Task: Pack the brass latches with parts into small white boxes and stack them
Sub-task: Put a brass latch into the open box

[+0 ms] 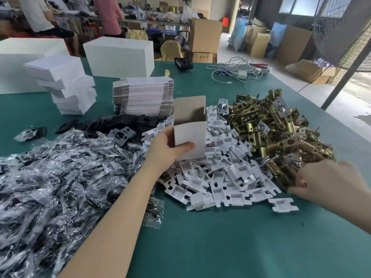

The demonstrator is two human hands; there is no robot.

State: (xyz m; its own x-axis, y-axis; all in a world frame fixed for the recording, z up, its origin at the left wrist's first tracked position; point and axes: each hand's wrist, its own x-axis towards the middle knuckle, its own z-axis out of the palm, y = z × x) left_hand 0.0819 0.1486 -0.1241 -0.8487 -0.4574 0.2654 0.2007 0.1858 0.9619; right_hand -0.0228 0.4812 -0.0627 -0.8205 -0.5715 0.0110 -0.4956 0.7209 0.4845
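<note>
Two bare hands at a green table (220,237), one with an open box, one in the brass.

Nearest, the left hand (164,149) grips a small white box (189,135) upright, thumb across its front, top flap standing open, above a heap of white plastic inserts (226,177). The right hand (325,179) curls its fingers round a brass latch (285,177) at the near edge of the latch pile (277,133). Bagged black parts (60,173) spread to the left; flat box blanks (143,95) and a stack of closed white boxes (68,85) stand behind.
</note>
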